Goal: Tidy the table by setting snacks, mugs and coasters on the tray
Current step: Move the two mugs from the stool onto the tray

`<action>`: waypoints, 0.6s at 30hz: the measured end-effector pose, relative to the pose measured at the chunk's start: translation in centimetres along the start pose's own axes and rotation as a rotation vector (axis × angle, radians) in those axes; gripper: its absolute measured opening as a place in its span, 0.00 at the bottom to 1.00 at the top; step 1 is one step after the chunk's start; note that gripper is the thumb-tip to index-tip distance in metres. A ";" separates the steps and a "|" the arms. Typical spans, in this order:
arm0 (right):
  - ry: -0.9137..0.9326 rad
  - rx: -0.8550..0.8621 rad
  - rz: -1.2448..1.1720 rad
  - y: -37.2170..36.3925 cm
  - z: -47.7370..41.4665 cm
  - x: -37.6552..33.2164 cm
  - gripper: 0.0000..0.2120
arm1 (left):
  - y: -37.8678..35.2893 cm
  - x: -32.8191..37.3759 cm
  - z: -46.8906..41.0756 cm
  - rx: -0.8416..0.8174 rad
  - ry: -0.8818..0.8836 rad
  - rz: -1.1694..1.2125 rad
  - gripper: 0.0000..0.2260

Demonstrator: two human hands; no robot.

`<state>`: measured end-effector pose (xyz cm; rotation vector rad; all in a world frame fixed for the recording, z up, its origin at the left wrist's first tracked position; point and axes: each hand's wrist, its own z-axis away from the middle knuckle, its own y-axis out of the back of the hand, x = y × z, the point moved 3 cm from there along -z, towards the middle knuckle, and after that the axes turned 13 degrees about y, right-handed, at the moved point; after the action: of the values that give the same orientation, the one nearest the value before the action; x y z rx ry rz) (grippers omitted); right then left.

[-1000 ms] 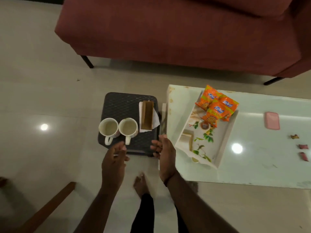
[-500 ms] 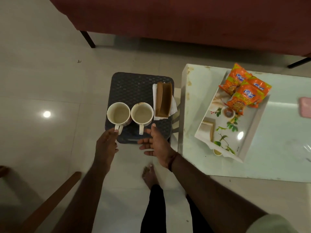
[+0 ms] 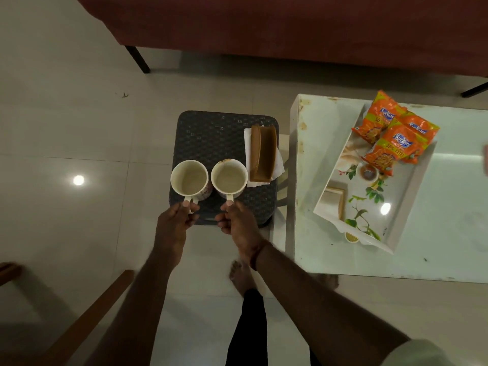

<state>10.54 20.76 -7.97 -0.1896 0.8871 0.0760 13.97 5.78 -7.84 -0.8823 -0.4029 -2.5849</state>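
Observation:
Two empty cream mugs stand side by side on a dark woven stool (image 3: 211,133). My left hand (image 3: 174,223) pinches the handle of the left mug (image 3: 189,178). My right hand (image 3: 239,223) pinches the handle of the right mug (image 3: 229,179). Both mugs rest on the stool. A brown napkin holder (image 3: 262,151) with white tissue sits at the stool's right edge. On the white table (image 3: 449,233) lies a floral white tray (image 3: 412,196) holding three orange snack packets (image 3: 393,143), a small round coaster (image 3: 369,173) and a square stack of coasters (image 3: 333,200).
A dark red sofa (image 3: 290,30) on black legs runs along the top. A wooden chair arm (image 3: 87,320) slants at the lower left. My bare foot (image 3: 239,276) stands on the tiled floor between stool and table. A small cup (image 3: 351,236) peeks from under the tray's near edge.
Both hands moved forward from the stool's near edge and closed on the two mug handles. The view shifted closer and downward over the stool.

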 end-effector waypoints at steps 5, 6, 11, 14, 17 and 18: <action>0.087 0.055 -0.011 1.1 2.6 0.3 0.12 | 0.5 -0.4 2.3 0.025 -0.058 -0.059 0.13; 0.091 0.063 -0.013 1.4 3.4 0.1 0.12 | 0.4 -0.4 2.9 0.027 -0.063 -0.069 0.13; 0.135 0.108 -0.052 4.7 7.5 -2.0 0.13 | -1.7 -0.1 6.7 -0.006 -0.086 -0.151 0.12; 0.152 0.160 -0.091 7.7 9.3 -3.3 0.13 | -4.4 0.4 9.1 -0.044 -0.090 -0.188 0.12; 0.173 0.236 -0.078 11.5 10.2 -4.3 0.14 | -8.2 1.1 11.0 -0.125 -0.116 -0.225 0.13; 0.186 0.262 -0.072 13.0 10.4 -4.6 0.15 | -9.6 1.2 11.4 -0.154 -0.125 -0.238 0.13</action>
<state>13.74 35.62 0.27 0.0172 1.0644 -0.1267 14.82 18.32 0.23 -1.1143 -0.3671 -2.8171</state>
